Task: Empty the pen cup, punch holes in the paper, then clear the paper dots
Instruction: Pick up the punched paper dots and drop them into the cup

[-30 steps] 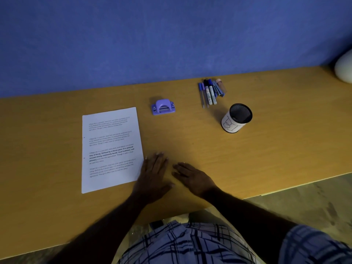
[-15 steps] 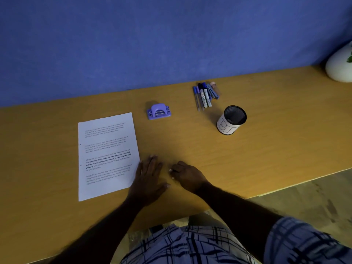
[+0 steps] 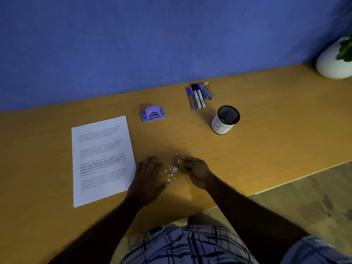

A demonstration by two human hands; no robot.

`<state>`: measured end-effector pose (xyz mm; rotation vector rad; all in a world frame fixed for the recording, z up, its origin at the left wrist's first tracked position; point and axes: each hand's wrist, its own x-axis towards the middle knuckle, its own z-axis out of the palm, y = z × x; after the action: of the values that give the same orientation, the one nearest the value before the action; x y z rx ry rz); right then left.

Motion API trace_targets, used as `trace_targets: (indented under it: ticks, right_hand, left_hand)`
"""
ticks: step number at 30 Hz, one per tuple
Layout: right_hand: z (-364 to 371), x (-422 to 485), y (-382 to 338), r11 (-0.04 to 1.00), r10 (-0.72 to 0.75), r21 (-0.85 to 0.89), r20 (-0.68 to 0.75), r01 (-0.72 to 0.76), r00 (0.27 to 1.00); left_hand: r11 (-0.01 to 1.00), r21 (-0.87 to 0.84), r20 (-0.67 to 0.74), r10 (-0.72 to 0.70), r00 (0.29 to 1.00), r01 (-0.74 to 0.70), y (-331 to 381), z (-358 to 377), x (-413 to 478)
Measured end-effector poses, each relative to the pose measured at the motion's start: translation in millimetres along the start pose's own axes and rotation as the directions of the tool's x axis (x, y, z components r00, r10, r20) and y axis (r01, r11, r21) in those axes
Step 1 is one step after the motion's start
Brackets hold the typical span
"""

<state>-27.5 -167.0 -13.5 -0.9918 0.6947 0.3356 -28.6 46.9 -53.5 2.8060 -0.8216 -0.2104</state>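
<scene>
Paper (image 3: 102,161) lies flat on the counter (image 3: 276,141) at the left, text up. Two small dark marks on its left margin are likely the punched holes, so it reads as parked out of the way now that the punching is done. Left hand (image 3: 147,178) rests palm down just beside the paper's right edge, its fingers straight and spread. That grip is wide and holds nothing; I judge it a wall to keep the scraps from scattering towards the sheet. Farther back, the purple hole punch (image 3: 153,113) sits alone, set aside and well apart from both hands. Paper dots (image 3: 171,171) lie in a loose cluster on the bare counter between the two hands, near the front edge, within easy reach. Right hand (image 3: 194,171) sits just right of the cluster with its fingers curled in. Its grip is narrow, and a white fleck shows at the fingertips (image 3: 183,160), apparently one or a few dots pinched up. Pens (image 3: 199,96) lie bunched side by side near the wall, outside the pen cup (image 3: 225,120). The cup stands upright and looks empty, its mesh mouth open; it is perhaps meant to take the dots, though that is only a guess. White plant pot (image 3: 332,61) stands in the far right corner, uninvolved.
</scene>
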Motion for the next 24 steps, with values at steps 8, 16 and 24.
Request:
trace_targets:
  ticks: [8,16,24]
  right_hand:
    - [-8,-11,-29,0.841,0.084,0.518,0.167,-0.16,0.982]
    - [-39,-1,-113,0.77,-0.12,0.636,0.069,0.049,0.99]
    - [-82,33,-186,0.842,-0.533,-0.25,-0.241,0.479,0.811]
  left_hand:
    - [0.998,-0.032,0.028,0.053,0.998,-0.052,14,-6,26]
    - [0.995,0.015,0.028,0.099,0.995,-0.099,29,-8,54]
    - [0.995,0.014,0.04,0.094,0.995,-0.094,38,-5,61]
